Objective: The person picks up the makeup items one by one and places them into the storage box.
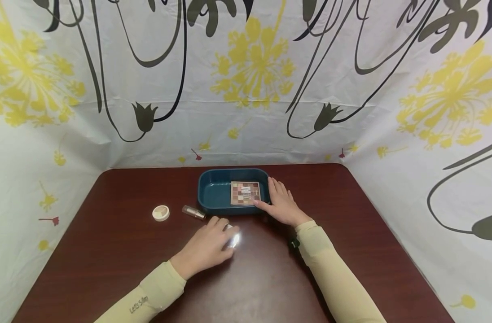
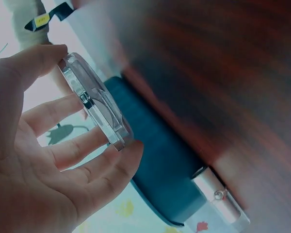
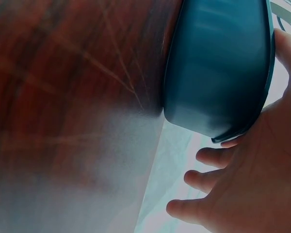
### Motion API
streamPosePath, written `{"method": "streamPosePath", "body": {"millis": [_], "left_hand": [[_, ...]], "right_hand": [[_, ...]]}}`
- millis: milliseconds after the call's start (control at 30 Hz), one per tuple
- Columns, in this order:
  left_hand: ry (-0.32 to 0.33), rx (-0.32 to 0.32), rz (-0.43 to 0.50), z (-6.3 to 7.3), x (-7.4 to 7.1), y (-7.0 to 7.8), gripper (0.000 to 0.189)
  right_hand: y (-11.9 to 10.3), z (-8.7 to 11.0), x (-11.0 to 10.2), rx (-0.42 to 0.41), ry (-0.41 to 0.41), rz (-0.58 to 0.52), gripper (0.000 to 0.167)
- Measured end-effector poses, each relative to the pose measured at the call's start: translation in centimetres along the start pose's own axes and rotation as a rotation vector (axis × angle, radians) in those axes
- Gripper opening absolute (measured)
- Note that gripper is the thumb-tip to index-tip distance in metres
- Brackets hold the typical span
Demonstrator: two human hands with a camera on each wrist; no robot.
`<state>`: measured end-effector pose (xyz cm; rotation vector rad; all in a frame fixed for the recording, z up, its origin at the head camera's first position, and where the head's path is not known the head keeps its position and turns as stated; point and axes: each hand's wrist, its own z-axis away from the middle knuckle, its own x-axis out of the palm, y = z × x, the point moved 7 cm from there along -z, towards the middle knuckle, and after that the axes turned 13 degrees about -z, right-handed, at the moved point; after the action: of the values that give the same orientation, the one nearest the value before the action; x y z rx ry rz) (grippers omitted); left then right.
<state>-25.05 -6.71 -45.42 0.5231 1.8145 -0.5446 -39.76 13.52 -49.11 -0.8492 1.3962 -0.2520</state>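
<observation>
My left hand (image 1: 207,246) pinches a compact (image 2: 94,99) with clear plastic sides by its edges, thumb on one side and fingertips on the other. It is a little in front of a teal tray (image 1: 211,210), and the compact (image 1: 233,237) catches a bright glare. At the tray's right end, my right hand (image 1: 283,204) rests with spread fingers against the rim, the thumb reaching over its front corner. Seen from the right wrist, those fingers (image 3: 199,208) stretch out along the tray's end. Inside the tray lies a square eyeshadow palette (image 1: 245,193).
A lipstick tube (image 1: 194,212) lies by the tray's front left corner. Farther left sits a small round cream pot (image 1: 160,213) with a sectioned top. The dark red wooden table (image 1: 120,215) ends at a patterned cloth backdrop (image 1: 238,134) behind and on both sides.
</observation>
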Motion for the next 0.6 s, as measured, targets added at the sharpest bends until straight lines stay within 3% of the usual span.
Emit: {"method": "streamPosePath", "body": {"millis": [233, 433, 600], "left_hand": [[0.091, -0.046, -0.009, -0.9, -1.4, -1.5, 0.051], [0.084, -0.111, -0.004, -1.4, -2.0, -2.7, 0.053], [0.090, -0.121, -0.019, -1.9, -2.2, -3.1, 0.055]], "right_hand": [[-0.2, 0.0, -0.1, -0.006, -0.002, 0.002, 0.108], [-0.1, 0.0, -0.1, -0.009, -0.006, 0.007, 0.110], [0.1, -0.1, 0.0, 0.001, -0.008, 0.002, 0.110]]}}
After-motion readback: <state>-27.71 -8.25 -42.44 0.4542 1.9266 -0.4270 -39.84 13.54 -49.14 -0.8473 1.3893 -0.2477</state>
